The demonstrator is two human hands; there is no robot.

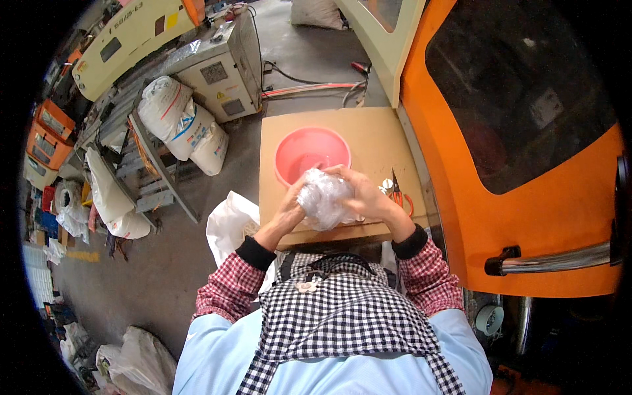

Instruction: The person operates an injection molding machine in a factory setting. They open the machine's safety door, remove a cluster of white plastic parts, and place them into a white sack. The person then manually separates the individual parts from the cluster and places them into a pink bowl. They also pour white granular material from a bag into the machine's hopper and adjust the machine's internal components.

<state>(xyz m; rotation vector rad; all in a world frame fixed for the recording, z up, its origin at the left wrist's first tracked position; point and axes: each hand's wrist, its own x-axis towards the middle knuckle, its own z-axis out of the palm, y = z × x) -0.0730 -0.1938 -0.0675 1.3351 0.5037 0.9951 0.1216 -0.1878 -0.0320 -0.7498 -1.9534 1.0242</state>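
Observation:
A crumpled clear plastic bag is bunched between my two hands, over the near part of the tan table top. My left hand grips it from the left side. From the right, my right hand closes on it with the fingers bent over its top. What the bag contains, if anything, cannot be made out. Just beyond my hands is a pink plastic basin, its near rim partly covered by my fingers. To the right of my right hand lie orange-handled scissors, beside a small white item.
An orange machine with a dark window and a metal handle stands close on the right. A white sack is at the table's left. Stuffed white bags lean near a metal frame. A cable crosses the floor.

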